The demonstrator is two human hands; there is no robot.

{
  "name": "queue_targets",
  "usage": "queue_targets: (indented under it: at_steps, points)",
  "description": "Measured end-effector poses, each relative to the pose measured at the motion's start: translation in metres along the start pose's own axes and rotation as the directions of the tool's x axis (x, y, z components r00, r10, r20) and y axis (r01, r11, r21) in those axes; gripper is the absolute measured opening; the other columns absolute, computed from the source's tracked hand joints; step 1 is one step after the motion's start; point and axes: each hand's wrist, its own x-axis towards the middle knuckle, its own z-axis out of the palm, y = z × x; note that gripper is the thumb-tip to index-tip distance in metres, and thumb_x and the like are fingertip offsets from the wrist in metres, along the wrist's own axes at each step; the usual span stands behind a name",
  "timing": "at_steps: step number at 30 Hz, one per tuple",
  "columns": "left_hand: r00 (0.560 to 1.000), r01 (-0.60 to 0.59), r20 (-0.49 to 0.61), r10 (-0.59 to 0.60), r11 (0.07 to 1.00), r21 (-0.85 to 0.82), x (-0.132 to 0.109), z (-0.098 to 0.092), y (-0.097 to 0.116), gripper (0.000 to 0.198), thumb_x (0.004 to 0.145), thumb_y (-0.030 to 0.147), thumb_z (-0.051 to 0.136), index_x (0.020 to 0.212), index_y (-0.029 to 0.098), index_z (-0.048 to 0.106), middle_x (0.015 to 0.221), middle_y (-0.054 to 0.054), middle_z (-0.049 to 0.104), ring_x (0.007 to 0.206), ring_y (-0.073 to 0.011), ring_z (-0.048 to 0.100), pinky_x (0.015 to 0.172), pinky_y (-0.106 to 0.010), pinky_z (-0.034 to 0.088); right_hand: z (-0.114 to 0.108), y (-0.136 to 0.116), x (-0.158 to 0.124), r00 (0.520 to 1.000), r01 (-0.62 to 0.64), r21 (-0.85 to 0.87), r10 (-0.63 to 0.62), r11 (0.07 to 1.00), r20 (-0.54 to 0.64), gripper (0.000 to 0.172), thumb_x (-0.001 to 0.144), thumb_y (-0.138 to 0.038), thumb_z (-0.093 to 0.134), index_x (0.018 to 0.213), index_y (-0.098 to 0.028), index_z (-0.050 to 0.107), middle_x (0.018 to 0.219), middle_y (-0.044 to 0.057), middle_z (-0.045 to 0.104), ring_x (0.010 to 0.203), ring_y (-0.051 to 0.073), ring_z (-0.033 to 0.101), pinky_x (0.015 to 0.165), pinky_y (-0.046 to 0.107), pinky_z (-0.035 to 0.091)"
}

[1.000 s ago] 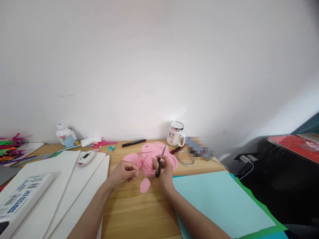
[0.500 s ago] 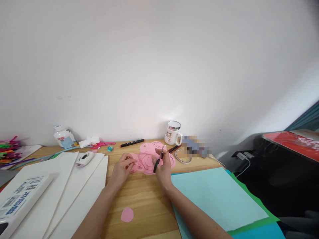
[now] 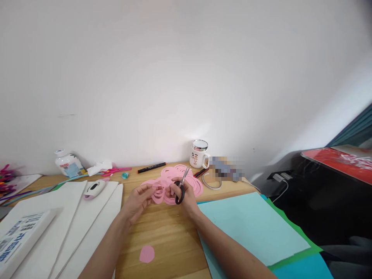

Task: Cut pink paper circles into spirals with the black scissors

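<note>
Pinched in the fingers of my left hand (image 3: 140, 199) is a pink paper piece (image 3: 157, 193) with curved cut strips, held just above the wooden table. My right hand (image 3: 186, 197) holds scissors (image 3: 180, 192) with black handles, their blades pointing up and away from the paper. Its fingertips also touch the right side of the same pink piece. Behind and beneath both hands spreads a pile of pink paper cutouts (image 3: 194, 183). Nearer to me, between my forearms, a single pink petal-shaped piece (image 3: 147, 254) lies flat on the table.
Coloured sheets (image 3: 250, 224) lie under my right forearm, white sheets (image 3: 95, 217) and a white box (image 3: 26, 236) at left. Along the wall stand a white mug (image 3: 199, 154), a black marker (image 3: 151, 167), pink scissors (image 3: 117, 170) and a white bottle (image 3: 69, 163).
My left hand has lifted a pink piece from the pile, and my right fingers have moved left to meet it. The scissors have turned in my right hand. The view has shifted slightly.
</note>
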Motion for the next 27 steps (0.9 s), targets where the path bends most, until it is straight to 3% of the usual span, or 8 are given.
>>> queue_targets:
  at_steps: [4, 9, 12, 15, 19, 24, 27]
  points:
    - [0.999, -0.011, -0.039, 0.011, 1.000, 0.002, -0.001, 0.003, 0.000, 0.031, 0.049, 0.028, 0.089, 0.066, 0.011, 0.070, 0.070, -0.007, 0.072, 0.051, -0.0106, 0.057, 0.051, -0.023, 0.045, 0.001, -0.002, -0.002, 0.999, 0.035, -0.029, -0.033, 0.999, 0.039, 0.039, 0.065, -0.042, 0.079, 0.086, -0.020, 0.055, 0.056, -0.005, 0.062, 0.052, 0.015, 0.063, 0.052, 0.028, 0.052]
    - [0.954, -0.225, -0.235, 0.186, 0.963, -0.147, 0.005, -0.005, 0.004, 0.046, 0.046, 0.023, 0.089, 0.087, 0.016, 0.071, 0.067, 0.001, 0.069, 0.055, -0.0098, 0.059, 0.050, -0.019, 0.046, 0.003, -0.005, -0.006, 1.000, 0.008, -0.079, -0.006, 0.997, 0.021, 0.041, 0.068, -0.046, 0.076, 0.091, -0.020, 0.055, 0.066, 0.000, 0.067, 0.066, 0.020, 0.070, 0.055, 0.030, 0.056]
    - [0.940, -0.269, -0.281, 0.194, 0.927, -0.259, 0.009, -0.013, 0.006, 0.026, 0.051, 0.018, 0.086, 0.071, 0.017, 0.070, 0.068, 0.001, 0.069, 0.064, -0.0119, 0.063, 0.059, -0.021, 0.052, 0.005, -0.008, -0.007, 0.999, 0.021, -0.101, -0.016, 0.995, 0.042, 0.043, 0.066, -0.048, 0.076, 0.091, -0.020, 0.055, 0.072, 0.003, 0.071, 0.074, 0.023, 0.071, 0.059, 0.033, 0.058]
    - [0.944, -0.237, -0.303, 0.126, 0.902, -0.361, 0.012, -0.015, 0.005, 0.016, 0.058, 0.014, 0.082, 0.062, 0.018, 0.067, 0.067, 0.001, 0.070, 0.074, -0.0147, 0.067, 0.067, -0.022, 0.055, 0.006, -0.006, -0.007, 0.995, 0.020, -0.102, -0.009, 0.995, 0.101, 0.044, 0.063, -0.047, 0.079, 0.090, -0.021, 0.056, 0.076, 0.005, 0.072, 0.074, 0.024, 0.071, 0.063, 0.036, 0.058]
    - [0.959, -0.152, -0.280, 0.045, 0.914, -0.376, 0.011, -0.006, 0.002, 0.006, 0.069, 0.016, 0.076, 0.069, 0.018, 0.070, 0.082, -0.004, 0.075, 0.081, -0.0175, 0.068, 0.070, -0.027, 0.057, 0.004, 0.001, -0.006, 0.994, 0.005, -0.097, 0.006, 0.995, 0.107, 0.047, 0.058, -0.042, 0.082, 0.091, -0.021, 0.056, 0.076, 0.004, 0.072, 0.068, 0.021, 0.069, 0.063, 0.035, 0.055]
    - [0.955, -0.121, -0.295, 0.003, 0.915, -0.384, 0.007, 0.002, 0.005, 0.008, 0.070, 0.011, 0.074, 0.065, 0.016, 0.070, 0.091, -0.005, 0.075, 0.068, -0.0108, 0.066, 0.054, -0.016, 0.054, -0.002, 0.005, -0.002, 0.990, 0.125, -0.174, -0.134, 0.977, -0.042, 0.046, 0.061, -0.039, 0.081, 0.095, -0.021, 0.056, 0.091, 0.007, 0.071, 0.079, 0.021, 0.067, 0.076, 0.038, 0.054]
    - [0.934, -0.146, -0.356, 0.024, 0.937, -0.318, 0.007, 0.003, 0.004, 0.009, 0.063, 0.009, 0.078, 0.063, 0.014, 0.070, 0.079, -0.005, 0.075, 0.059, -0.0083, 0.062, 0.048, -0.012, 0.050, -0.002, 0.005, -0.004, 0.991, 0.129, -0.127, -0.122, 0.983, 0.062, 0.050, 0.064, -0.042, 0.078, 0.102, -0.021, 0.055, 0.096, 0.009, 0.070, 0.083, 0.022, 0.068, 0.078, 0.039, 0.054]
